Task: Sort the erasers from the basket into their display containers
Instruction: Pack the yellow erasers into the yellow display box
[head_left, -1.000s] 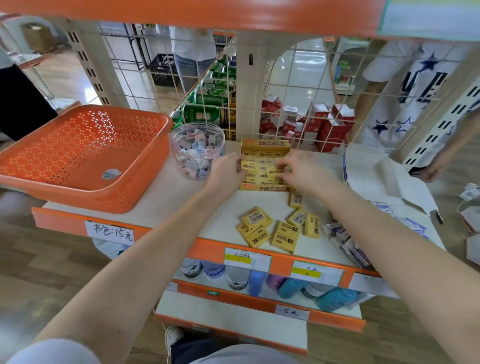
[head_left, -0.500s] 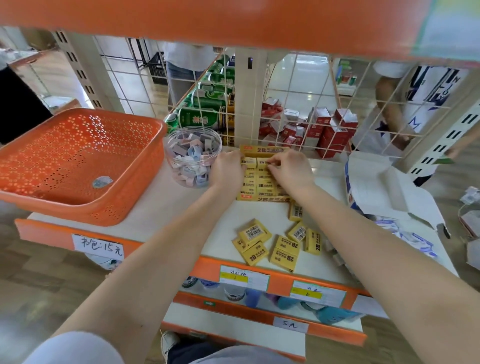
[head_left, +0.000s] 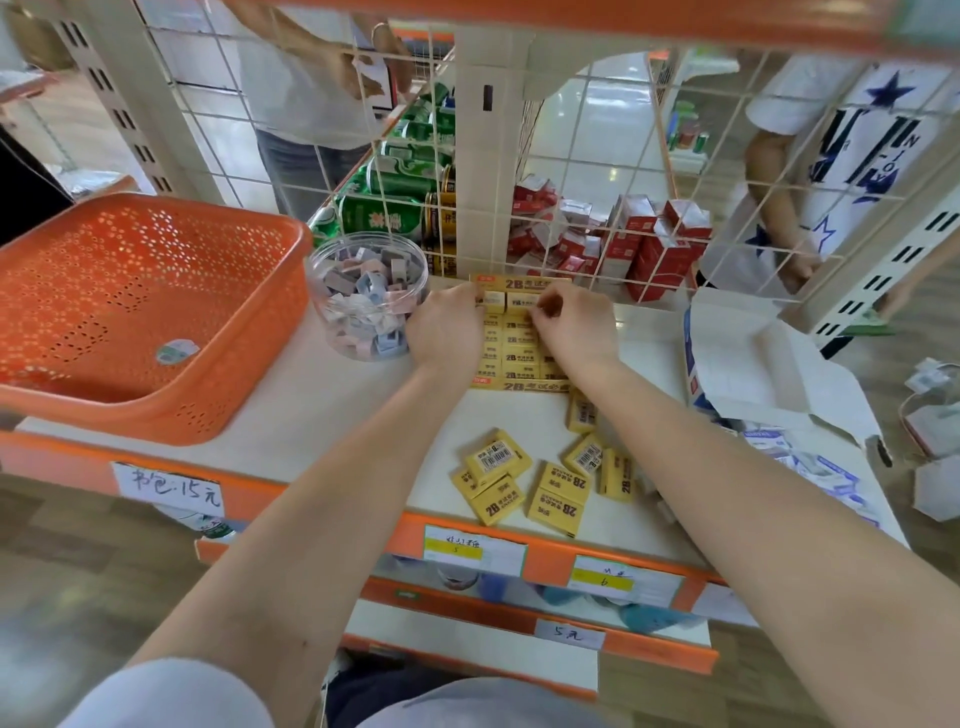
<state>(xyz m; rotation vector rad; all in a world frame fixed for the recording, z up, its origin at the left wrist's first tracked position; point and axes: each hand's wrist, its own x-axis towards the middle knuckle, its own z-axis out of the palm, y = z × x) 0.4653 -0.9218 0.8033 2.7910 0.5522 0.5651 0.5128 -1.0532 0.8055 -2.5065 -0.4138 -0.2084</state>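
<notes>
A yellow 2B display box (head_left: 519, 385) lies flat at the back of the white shelf (head_left: 322, 415), filled with rows of yellow erasers. My left hand (head_left: 447, 330) curls over the box's far left side. My right hand (head_left: 571, 322) pinches a yellow eraser (head_left: 522, 301) in the far row. Several loose yellow erasers (head_left: 519, 480) lie near the shelf's front edge. The orange basket (head_left: 156, 312) stands on the left and holds only one small item (head_left: 176, 351). A clear round tub (head_left: 363, 299) of pastel erasers stands between the basket and my left hand.
An opened white carton (head_left: 753, 364) and several blue-and-white packets (head_left: 810, 462) lie at the right end of the shelf. A wire grid (head_left: 597, 171) closes the back, with cans and red boxes behind it. Two people stand beyond the grid.
Both hands have moved from the middle rows of the yellow box to its far row. The fingertips of the two hands now sit closer together.
</notes>
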